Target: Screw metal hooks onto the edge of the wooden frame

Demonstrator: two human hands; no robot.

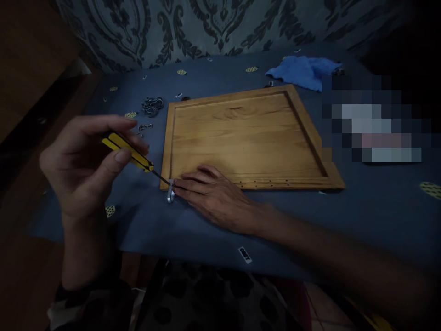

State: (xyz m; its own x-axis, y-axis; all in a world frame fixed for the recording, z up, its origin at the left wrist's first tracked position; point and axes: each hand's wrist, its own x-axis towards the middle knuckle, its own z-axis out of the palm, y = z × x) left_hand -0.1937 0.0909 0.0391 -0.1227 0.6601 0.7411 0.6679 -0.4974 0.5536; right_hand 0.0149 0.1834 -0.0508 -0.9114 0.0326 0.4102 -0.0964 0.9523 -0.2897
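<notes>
My left hand (pixel 89 161) is closed around the yellow and black handle of a screwdriver (pixel 132 158). The thin shaft slants down to the right, its tip at a small silver metal hook (pixel 170 193). That hook sits at the near left corner of a framed wooden panel (pixel 237 133) and juts past its near edge. My right hand (pixel 220 197) lies flat on the panel's near rail, fingers stretched out and pointing left, fingertips beside the hook and seemingly touching it. Several small dark holes show along the rail to the right of this hand.
A pile of dark curved metal hooks (pixel 152 105) and some small screws (pixel 144 126) lie left of the panel on the blue patterned cloth (pixel 206 234). A blue rag (pixel 303 71) is at the back right. Beside it, a blurred-out area hides something. Patterned fabric (pixel 220 23) rises behind.
</notes>
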